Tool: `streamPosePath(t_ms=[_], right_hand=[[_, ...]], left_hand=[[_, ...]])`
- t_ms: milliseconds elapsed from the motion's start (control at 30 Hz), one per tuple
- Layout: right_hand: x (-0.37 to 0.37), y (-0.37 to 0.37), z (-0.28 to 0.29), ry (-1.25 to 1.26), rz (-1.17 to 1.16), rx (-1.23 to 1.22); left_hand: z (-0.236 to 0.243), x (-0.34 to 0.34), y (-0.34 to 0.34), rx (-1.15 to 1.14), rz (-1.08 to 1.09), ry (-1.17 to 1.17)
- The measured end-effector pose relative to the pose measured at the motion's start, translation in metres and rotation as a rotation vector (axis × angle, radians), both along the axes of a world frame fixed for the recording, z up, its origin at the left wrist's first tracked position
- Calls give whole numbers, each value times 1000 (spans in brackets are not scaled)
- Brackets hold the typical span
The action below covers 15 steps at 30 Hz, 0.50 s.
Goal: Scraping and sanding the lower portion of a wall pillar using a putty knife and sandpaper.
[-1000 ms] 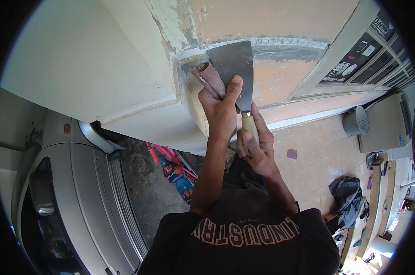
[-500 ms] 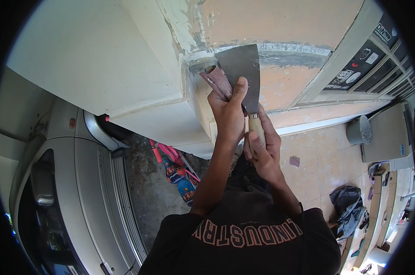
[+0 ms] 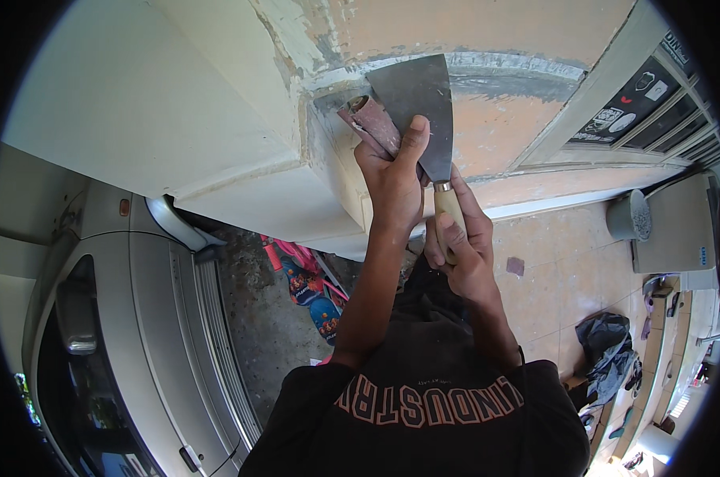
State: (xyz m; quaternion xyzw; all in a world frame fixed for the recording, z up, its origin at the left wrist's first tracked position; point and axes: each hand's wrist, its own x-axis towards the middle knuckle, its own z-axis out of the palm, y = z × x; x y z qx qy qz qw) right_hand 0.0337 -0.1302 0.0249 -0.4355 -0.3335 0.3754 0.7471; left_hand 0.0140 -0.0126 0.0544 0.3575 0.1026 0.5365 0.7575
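My right hand (image 3: 473, 256) is wrapped around the pale wooden handle of a wide putty knife (image 3: 423, 91), its broad grey blade pointing up and away from me. Between the fingers of my left hand (image 3: 395, 191) is a rolled reddish-brown sheet of sandpaper (image 3: 372, 125). My left thumb presses flat on the blade near its middle, so that hand grips both things at once. Beyond the blade lies a wall ledge (image 3: 519, 67) with grey and white filler streaks; whether the blade touches it I cannot tell.
A cream wall corner (image 3: 240, 143) juts in at the left. Below it stands a silver vehicle (image 3: 153, 318), with pink and blue items (image 3: 300, 278) nearby. To the right are a grey bucket (image 3: 630, 216), a black plastic bag (image 3: 606, 346) and a small scrap (image 3: 516, 265) on the tiles.
Both hands, with the putty knife and the sandpaper, sit slightly higher in the picture. The view has shifted a little; my grip looks the same.
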Motion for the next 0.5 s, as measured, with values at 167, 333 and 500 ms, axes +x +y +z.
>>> streamPosePath(t_ms=[167, 333, 500], right_hand=[[-4, -4, 25, -27, 1, -119], [1, 5, 1, -200, -147, -77], [-5, -16, 26, -96, -36, -33]], left_hand=[[14, -2, -3, -57, -2, -4], [-1, -1, 5, -9, -87, -7], [4, -7, -7, -63, -133, -22]])
